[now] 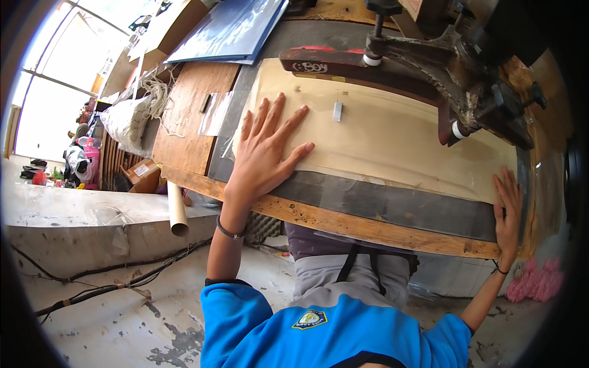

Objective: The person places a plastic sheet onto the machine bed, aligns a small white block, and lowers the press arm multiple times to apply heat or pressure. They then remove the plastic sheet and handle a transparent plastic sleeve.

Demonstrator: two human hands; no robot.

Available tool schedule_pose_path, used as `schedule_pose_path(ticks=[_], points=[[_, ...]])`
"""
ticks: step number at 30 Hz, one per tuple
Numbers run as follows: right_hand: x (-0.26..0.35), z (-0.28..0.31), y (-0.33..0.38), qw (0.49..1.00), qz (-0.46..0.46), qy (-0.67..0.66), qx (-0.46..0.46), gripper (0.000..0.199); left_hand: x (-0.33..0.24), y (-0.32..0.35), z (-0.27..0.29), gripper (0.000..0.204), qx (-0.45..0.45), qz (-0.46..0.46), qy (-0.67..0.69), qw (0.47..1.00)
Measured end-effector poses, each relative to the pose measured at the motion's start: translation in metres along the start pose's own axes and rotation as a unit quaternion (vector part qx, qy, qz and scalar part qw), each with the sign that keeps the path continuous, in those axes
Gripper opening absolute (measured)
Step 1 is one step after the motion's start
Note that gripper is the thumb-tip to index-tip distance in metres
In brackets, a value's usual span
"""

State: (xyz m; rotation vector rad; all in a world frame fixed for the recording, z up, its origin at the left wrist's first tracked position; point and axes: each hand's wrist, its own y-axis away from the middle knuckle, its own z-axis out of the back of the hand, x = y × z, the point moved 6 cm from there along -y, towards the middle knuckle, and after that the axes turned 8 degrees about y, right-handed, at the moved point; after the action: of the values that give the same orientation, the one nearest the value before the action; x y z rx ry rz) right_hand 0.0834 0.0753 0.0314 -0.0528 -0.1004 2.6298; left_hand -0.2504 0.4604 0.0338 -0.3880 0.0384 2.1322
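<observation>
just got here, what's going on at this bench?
A person has the left hand spread flat over the left end of a cream sheet, with the right hand at its right end. The sheet lies on a dark mat. A small pale rectangular piece rests on it, and a metal frame reaches over its far side.

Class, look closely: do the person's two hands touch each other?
No: the left hand lies spread at the left end of the cream sheet, the right hand at its right end.
</observation>
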Motion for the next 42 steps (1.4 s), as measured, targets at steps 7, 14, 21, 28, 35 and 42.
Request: schedule_pose_path(ticks=[7, 14, 21, 28, 35, 42], points=[[0.005, -0.004, 0.003, 0.999, -0.012, 0.033, -0.014, 0.058, 0.019, 0.007, 0.010, 0.072, -0.026, 0.091, -0.025, 0.995], [0.000, -0.006, 0.004, 0.999, -0.007, 0.019, -0.032, 0.052, 0.066, 0.016, 0.014, 0.075, -0.069, 0.157, -0.016, 0.985], [0.002, -0.002, 0.004, 0.999, -0.012, -0.001, -0.049, 0.049, 0.073, 0.014, 0.014, 0.076, -0.078, 0.153, -0.009, 0.985], [-0.001, 0.000, 0.010, 0.996, -0.024, -0.029, -0.082, 0.042, 0.071, 0.010, 0.015, 0.077, -0.089, 0.142, -0.024, 0.986], [0.010, 0.007, 0.009, 0.990, -0.035, -0.059, -0.122, 0.036, -0.033, 0.009, 0.016, 0.065, -0.071, -0.092, 0.097, 0.988], [0.015, 0.014, 0.002, 0.995, -0.042, -0.052, -0.068, 0.038, -0.069, -0.014, -0.014, 0.066, 0.016, -0.173, 0.071, 0.982]])
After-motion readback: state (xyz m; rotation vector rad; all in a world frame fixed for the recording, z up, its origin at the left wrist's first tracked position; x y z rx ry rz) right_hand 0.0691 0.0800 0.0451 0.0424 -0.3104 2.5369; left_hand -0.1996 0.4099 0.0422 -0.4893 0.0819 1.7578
